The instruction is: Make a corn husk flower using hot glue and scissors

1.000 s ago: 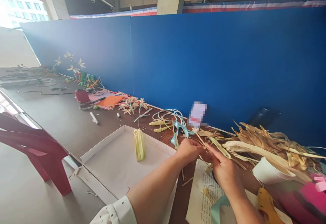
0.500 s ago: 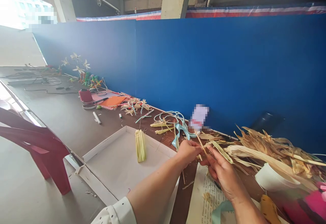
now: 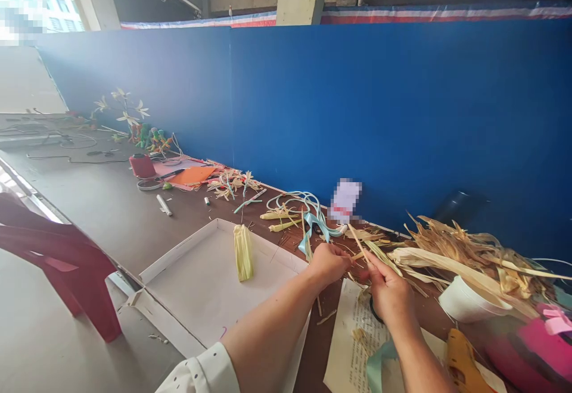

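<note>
My right hand [image 3: 389,289] is closed around a thin tan stick [image 3: 358,242] that points up and to the left. Close beside it, my left hand [image 3: 329,264] is pinched on a narrow pale strip [image 3: 357,256], which looks like corn husk and reaches toward the stick. Below the right wrist lie a printed sheet [image 3: 346,327] and a light blue-green ribbon [image 3: 378,366]. Part of a dark round object shows under that hand. A flat piece of yellow-green corn husk [image 3: 243,254] rests in a shallow white box [image 3: 187,289] left of my hands.
Dried corn husks [image 3: 465,250] are heaped at right, by a tilted white cup [image 3: 471,301] and a yellow glue gun [image 3: 462,360]. Pale blue cord [image 3: 308,197] lies behind my hands. A red spool [image 3: 142,167] and orange paper [image 3: 192,176] stand farther left. A dark red chair [image 3: 67,262] is nearby.
My hands have drawn slightly apart. The stick now goes with my right hand, and the pale strip shows between it and my left fingers. The view has shifted slightly.
</note>
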`<state>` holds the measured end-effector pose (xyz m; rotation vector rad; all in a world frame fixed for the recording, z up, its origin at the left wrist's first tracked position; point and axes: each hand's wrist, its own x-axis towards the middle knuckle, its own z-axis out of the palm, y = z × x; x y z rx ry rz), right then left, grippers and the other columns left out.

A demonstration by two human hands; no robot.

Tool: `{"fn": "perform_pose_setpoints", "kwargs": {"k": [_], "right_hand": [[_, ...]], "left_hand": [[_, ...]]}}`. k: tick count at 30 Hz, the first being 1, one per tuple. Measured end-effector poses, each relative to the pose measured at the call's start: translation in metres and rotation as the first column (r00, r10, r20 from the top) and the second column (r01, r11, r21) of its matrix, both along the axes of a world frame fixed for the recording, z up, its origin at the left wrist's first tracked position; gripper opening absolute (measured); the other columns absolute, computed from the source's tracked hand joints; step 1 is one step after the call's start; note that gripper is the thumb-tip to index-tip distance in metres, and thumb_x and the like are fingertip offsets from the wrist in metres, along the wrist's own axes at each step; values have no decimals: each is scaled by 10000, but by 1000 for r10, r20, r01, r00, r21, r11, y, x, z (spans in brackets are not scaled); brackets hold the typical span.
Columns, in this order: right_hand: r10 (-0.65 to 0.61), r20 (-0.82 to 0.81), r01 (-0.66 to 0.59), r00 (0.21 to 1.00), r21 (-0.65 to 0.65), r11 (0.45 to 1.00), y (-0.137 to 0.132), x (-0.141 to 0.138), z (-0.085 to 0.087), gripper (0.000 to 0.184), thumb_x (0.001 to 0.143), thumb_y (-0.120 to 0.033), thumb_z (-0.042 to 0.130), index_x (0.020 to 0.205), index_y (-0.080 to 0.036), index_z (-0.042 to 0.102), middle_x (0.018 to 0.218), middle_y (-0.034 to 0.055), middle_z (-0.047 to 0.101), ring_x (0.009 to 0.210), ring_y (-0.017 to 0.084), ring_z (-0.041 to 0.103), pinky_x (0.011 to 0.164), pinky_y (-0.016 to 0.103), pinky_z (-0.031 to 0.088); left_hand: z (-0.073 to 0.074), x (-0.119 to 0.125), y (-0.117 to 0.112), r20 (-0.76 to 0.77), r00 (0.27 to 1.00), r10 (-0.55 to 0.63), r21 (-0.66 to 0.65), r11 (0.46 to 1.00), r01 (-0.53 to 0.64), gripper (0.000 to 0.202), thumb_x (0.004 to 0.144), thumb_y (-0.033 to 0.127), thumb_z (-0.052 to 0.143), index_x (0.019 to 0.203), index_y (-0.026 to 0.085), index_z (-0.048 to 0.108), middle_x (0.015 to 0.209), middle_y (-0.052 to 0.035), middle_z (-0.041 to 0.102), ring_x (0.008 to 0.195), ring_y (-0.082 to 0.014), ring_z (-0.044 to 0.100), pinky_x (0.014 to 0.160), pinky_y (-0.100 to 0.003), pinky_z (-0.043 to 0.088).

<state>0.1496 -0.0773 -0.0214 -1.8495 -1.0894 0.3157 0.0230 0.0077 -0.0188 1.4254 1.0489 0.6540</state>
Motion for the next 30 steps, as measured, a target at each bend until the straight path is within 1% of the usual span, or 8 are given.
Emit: {"fn": "perform_pose_setpoints", "kwargs": {"k": [4, 7, 10, 13, 18, 22, 25, 30], "right_hand": [[61, -429, -11, 901, 118, 993, -4, 2, 4, 698, 744, -504, 582, 1386, -305, 391, 761, 27, 681, 422, 118, 380, 403, 266, 295], [216, -608, -168, 764, 135, 976, -8, -5, 7, 711, 722, -486, 637, 1370, -304, 407, 765, 29, 666, 413, 88, 324, 374, 243, 204], [287, -625, -297, 726, 92, 951, -8, -13, 5, 662, 720, -490, 647, 1328, -303, 463, 694, 3, 622, 403, 74, 288, 385, 234, 164], [293, -561, -312, 775, 65, 948, -5, -15, 1, 607, 722, -541, 616, 1269, -290, 537, 617, -25, 553, 381, 67, 266, 377, 230, 154], [191, -201, -200, 961, -22, 980, -1, -11, 1, 480, 776, -535, 544, 1179, -291, 632, 602, -15, 553, 427, 104, 371, 433, 263, 303], [39, 4, -39, 999, -17, 999, -1, 3, -2, 422, 790, -464, 520, 1141, -280, 664, 633, 10, 611, 486, 149, 454, 523, 303, 370], [-47, -91, 51, 995, 35, 998, -3, 14, -6, 476, 765, -472, 537, 1183, -268, 638, 659, 22, 626, 453, 145, 414, 468, 298, 332], [67, -496, -52, 866, 45, 998, -5, 4, -2, 552, 671, -506, 647, 1188, -314, 623, 654, 17, 592, 416, 112, 320, 390, 266, 197]], "left_hand": [[2, -1, 1, 30, 999, 38, -35, 999, -37, 162, 648, 291, 655, 684, 138, 695, 497, 19, 507, 428, -70, 358, 430, -222, 254], [5, -3, 1, 27, 998, 54, -24, 998, -54, 176, 649, 297, 658, 708, 136, 701, 529, 13, 535, 452, -71, 378, 455, -219, 280], [4, -3, 1, 42, 999, 32, 56, 998, -35, 159, 663, 277, 633, 698, 135, 694, 520, 21, 518, 479, -72, 393, 475, -208, 298], [3, -4, 0, 25, 1000, -6, 143, 990, 2, 166, 679, 269, 591, 680, 132, 684, 496, 29, 483, 479, -73, 389, 471, -204, 289], [7, -7, -2, -95, 995, -21, 216, 975, 41, 176, 684, 279, 571, 685, 148, 688, 517, 19, 522, 488, -82, 415, 492, -210, 313], [15, -13, -1, -167, 986, -24, 279, 958, 71, 175, 683, 267, 553, 679, 165, 696, 546, 4, 564, 510, -98, 451, 508, -219, 329], [20, -19, 2, -212, 977, -25, 302, 949, 90, 169, 672, 264, 561, 686, 173, 703, 576, -5, 590, 536, -110, 479, 512, -220, 332], [18, -24, 7, -266, 964, -33, 335, 934, 124, 214, 714, 328, 559, 695, 182, 715, 568, -5, 572, 522, -110, 455, 505, -228, 317]]}}
